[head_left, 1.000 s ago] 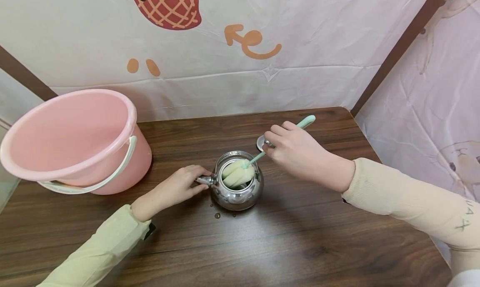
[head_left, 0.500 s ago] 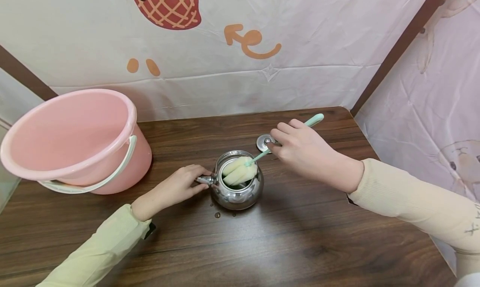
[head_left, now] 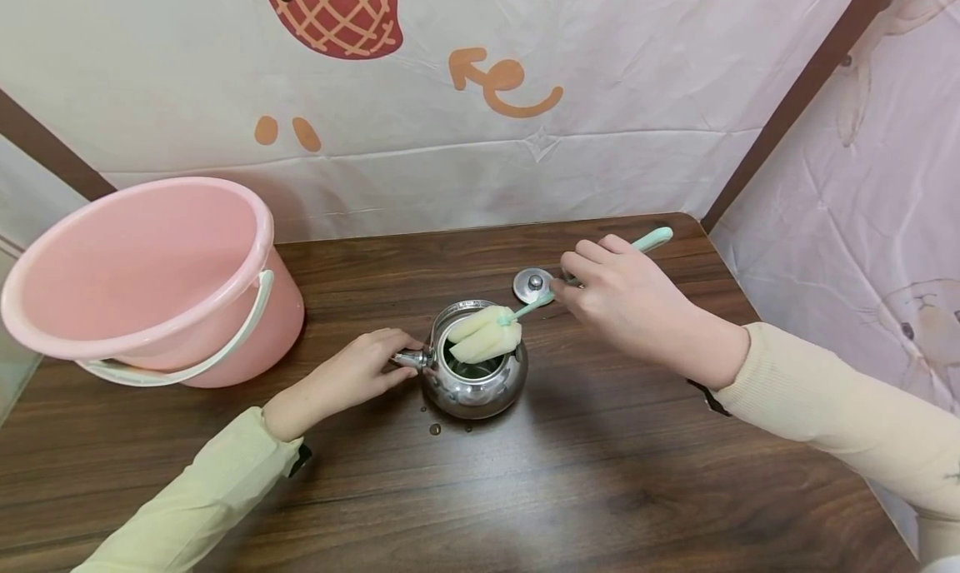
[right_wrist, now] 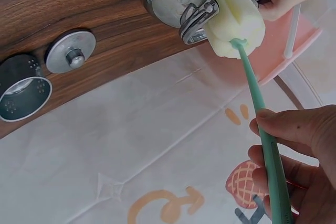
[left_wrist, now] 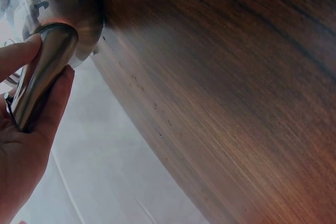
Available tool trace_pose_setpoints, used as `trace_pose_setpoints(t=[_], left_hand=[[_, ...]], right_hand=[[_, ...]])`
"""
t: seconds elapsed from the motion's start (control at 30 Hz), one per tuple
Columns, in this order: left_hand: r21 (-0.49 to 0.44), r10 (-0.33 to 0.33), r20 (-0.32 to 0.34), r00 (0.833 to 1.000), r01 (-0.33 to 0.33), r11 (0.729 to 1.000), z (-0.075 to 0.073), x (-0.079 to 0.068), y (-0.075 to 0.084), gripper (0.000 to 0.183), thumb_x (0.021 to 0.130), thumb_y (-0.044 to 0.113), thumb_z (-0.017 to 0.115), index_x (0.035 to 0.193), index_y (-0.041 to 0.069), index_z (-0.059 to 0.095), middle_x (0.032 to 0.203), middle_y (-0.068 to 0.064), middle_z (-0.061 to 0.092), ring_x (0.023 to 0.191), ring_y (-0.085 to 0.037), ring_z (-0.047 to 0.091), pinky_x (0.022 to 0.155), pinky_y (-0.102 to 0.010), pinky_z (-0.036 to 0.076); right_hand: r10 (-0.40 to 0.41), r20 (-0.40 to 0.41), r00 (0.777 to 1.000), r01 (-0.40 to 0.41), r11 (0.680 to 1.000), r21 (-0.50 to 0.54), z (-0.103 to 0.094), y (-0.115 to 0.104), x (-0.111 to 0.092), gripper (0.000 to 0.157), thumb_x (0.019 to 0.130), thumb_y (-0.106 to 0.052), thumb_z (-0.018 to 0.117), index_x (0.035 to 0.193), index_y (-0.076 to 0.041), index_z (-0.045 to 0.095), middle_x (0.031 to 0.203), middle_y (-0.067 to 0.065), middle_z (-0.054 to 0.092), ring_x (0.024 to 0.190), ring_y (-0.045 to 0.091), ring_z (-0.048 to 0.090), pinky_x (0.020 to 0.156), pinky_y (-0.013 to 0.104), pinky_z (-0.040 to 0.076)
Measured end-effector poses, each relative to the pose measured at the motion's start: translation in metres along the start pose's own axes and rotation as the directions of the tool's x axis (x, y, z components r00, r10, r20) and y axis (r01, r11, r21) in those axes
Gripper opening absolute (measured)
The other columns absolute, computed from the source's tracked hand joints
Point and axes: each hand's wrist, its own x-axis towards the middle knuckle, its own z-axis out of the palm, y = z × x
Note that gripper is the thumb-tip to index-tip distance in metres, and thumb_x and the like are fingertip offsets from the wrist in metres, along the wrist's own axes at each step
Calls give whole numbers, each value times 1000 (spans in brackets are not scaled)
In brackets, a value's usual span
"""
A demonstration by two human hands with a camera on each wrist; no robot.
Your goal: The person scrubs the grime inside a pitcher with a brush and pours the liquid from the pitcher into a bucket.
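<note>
A shiny metal teapot (head_left: pixel 472 394) stands on the table without its lid. My left hand (head_left: pixel 356 377) grips its spout (left_wrist: pixel 44 72), with the thumb and fingers on either side in the left wrist view. In my right hand (head_left: pixel 622 298) is a sponge brush with a mint-green handle (right_wrist: pixel 268 140). The brush's pale yellow sponge head (head_left: pixel 486 336) lies tilted at the teapot's mouth, partly above the rim. Its lower end is inside the opening. To the right wrist view, the sponge (right_wrist: pixel 236 19) looks largely out of the pot.
The round metal lid (head_left: pixel 533 285) lies behind the teapot. Beside it, a metal strainer cup (right_wrist: pixel 25 90) shows in the right wrist view. A large pink bucket (head_left: pixel 217 365) stands at the left. Water drops (head_left: pixel 435 430) dot the wooden table (head_left: pixel 480 506). A printed cloth hangs behind.
My right hand has moved right, drawing the sponge head up and rightward out of the teapot's mouth. The lid is now uncovered. My left hand and the teapot stay in place.
</note>
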Motion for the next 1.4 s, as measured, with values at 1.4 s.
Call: trace_pose_setpoints(t=[1.4], left_hand=[[2, -4, -11, 1000, 4, 1000, 1, 1, 1, 26, 76, 7, 72, 99, -1, 62, 94, -9, 64, 88, -21, 61, 77, -36, 51]], right_hand=[[301, -173, 938, -272, 947, 174, 26, 1, -42, 18, 71, -5, 74, 89, -7, 72, 75, 5, 54, 63, 23, 47, 55, 34, 34]])
